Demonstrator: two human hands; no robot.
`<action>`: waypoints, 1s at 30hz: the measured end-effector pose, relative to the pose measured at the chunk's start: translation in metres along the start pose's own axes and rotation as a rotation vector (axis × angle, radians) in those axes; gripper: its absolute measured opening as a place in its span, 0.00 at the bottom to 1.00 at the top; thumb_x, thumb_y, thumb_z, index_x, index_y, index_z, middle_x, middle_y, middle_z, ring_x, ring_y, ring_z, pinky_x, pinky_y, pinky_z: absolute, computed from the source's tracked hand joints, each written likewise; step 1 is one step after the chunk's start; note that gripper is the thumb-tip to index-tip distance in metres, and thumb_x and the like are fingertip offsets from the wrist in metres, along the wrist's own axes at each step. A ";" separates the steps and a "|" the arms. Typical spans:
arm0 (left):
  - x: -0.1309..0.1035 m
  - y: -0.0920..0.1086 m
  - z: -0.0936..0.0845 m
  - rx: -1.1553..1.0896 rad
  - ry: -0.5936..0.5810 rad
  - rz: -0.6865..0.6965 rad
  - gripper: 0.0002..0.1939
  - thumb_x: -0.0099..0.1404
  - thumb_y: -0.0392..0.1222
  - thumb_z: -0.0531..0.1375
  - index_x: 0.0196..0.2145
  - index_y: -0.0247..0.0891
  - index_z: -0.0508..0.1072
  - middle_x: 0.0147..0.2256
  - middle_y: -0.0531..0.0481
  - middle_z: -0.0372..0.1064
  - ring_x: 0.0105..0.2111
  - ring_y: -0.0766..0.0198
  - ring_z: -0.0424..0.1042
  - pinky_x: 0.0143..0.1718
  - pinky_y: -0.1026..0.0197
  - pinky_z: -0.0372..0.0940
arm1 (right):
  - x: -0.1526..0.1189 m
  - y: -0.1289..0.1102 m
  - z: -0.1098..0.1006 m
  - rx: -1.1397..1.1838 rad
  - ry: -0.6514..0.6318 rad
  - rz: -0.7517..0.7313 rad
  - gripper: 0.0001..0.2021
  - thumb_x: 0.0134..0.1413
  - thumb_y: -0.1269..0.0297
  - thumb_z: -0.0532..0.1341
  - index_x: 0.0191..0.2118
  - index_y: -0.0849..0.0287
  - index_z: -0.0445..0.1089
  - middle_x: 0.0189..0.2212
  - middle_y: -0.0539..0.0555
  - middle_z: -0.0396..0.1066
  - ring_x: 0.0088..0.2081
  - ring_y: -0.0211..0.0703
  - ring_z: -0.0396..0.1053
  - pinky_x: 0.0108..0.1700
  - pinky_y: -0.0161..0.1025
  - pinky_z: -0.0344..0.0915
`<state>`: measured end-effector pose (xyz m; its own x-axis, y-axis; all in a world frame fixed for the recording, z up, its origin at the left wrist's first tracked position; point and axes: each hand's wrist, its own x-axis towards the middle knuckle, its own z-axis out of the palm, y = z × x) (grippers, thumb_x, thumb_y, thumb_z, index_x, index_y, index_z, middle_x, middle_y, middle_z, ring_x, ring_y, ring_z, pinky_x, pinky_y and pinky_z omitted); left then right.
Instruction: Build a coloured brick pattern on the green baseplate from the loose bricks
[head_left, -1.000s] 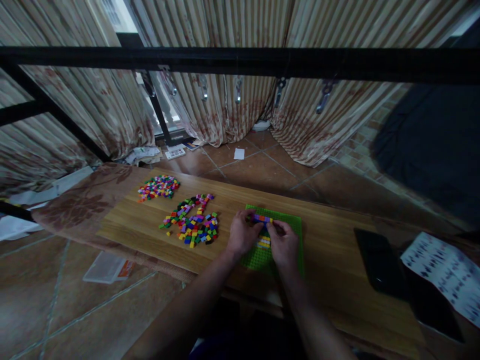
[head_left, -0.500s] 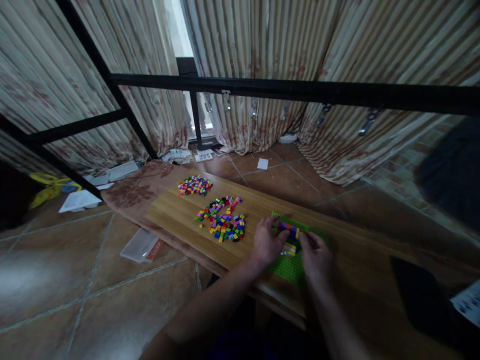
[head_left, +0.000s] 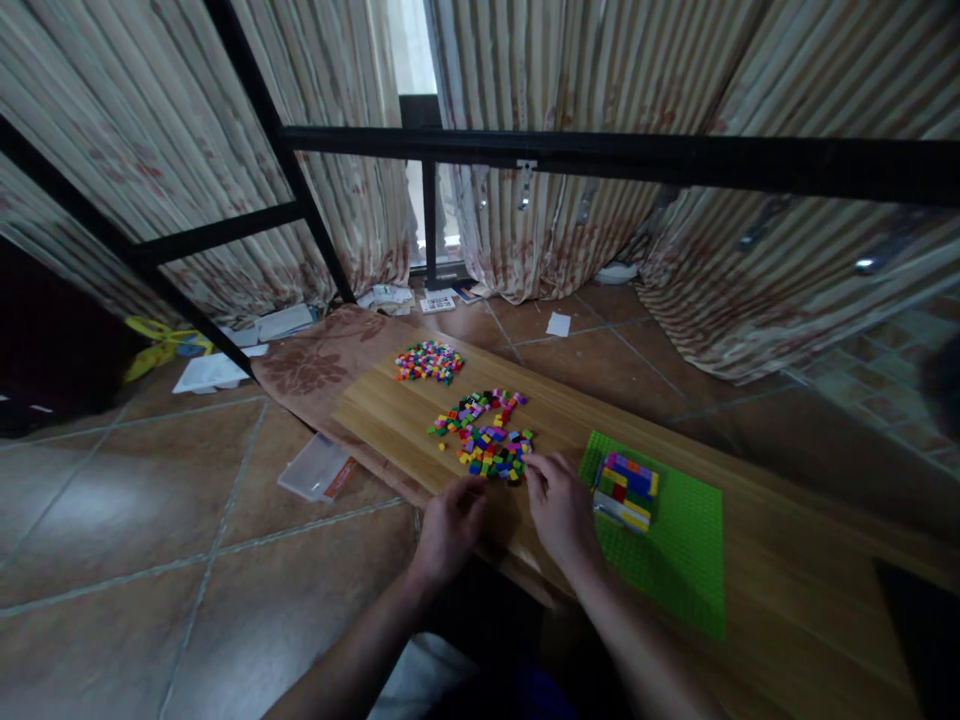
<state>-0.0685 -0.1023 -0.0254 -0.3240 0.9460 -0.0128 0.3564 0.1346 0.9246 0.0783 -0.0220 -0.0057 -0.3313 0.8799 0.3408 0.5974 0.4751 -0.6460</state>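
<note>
My right hand (head_left: 561,508) reaches to the near right edge of a loose pile of coloured toy bricks (head_left: 487,462), its thumb and index finger drawn together around a small brick there. Curled just in front of the pile, over the table's near edge, is my left hand (head_left: 450,528); whatever its fingers hold, if anything, is hidden. To the right lies a green studded baseplate (head_left: 679,560). On its far left part sits a low block of joined bricks (head_left: 628,490) in purple, blue, yellow, red and grey, touched by neither hand.
A second pile of small bricks (head_left: 430,361) lies farther back on the wooden tabletop (head_left: 375,400). A black bar (head_left: 600,152) crosses above the table's far side. On the floor at the left is a clear plastic box (head_left: 311,468). A dark flat object (head_left: 915,620) lies at right.
Both hands have left the brick block on the baseplate and moved left to the brick pile. The block stays on the plate, now uncovered. The camera view has shifted.
</note>
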 end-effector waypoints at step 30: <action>0.018 0.012 0.004 0.338 -0.126 0.077 0.15 0.61 0.37 0.57 0.46 0.43 0.72 0.45 0.49 0.73 0.41 0.59 0.73 0.43 0.59 0.67 | 0.046 0.019 0.022 -0.140 -0.223 0.027 0.05 0.48 0.73 0.62 0.31 0.55 0.69 0.32 0.50 0.71 0.37 0.41 0.68 0.40 0.37 0.62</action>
<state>-0.0668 -0.0822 -0.0164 -0.1825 0.9831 -0.0145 0.6520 0.1321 0.7466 0.0589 0.0276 -0.0171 -0.4573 0.8757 0.1552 0.6987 0.4617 -0.5464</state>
